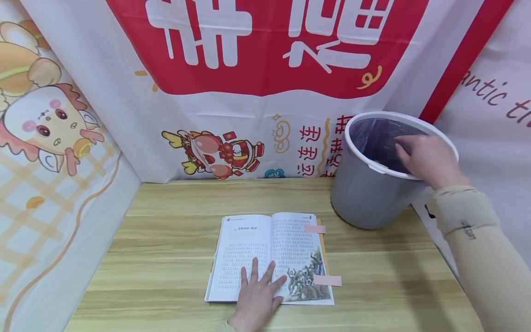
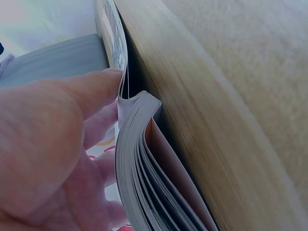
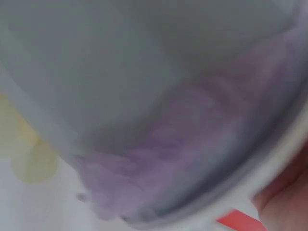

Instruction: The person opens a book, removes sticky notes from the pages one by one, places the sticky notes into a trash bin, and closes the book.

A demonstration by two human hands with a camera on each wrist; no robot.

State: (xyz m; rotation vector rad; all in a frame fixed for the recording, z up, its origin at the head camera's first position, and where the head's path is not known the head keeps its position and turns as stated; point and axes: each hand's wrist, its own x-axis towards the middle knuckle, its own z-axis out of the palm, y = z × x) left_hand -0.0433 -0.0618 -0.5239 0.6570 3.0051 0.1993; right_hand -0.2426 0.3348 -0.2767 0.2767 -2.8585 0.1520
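An open book (image 1: 244, 235) with printed text and a drawing on its right page lies on the table. My left hand (image 1: 258, 295) rests on its lower middle with fingers spread; in the left wrist view the thumb (image 2: 98, 89) touches the pages near the spine. Two pink paper strips (image 1: 314, 229) stick out over the right page's edge. My right hand (image 1: 429, 157) is over the mouth of a grey bin (image 1: 365, 198) with a white rim, thumb and forefinger apart. Nothing shows between them; the other fingers are hidden. The right wrist view is blurred.
A dark purple liner bag (image 1: 369, 133) lines the bin, which stands at the table's back right corner. Printed cloths (image 1: 269, 106) hang behind the wooden table (image 1: 166, 240) and on both sides.
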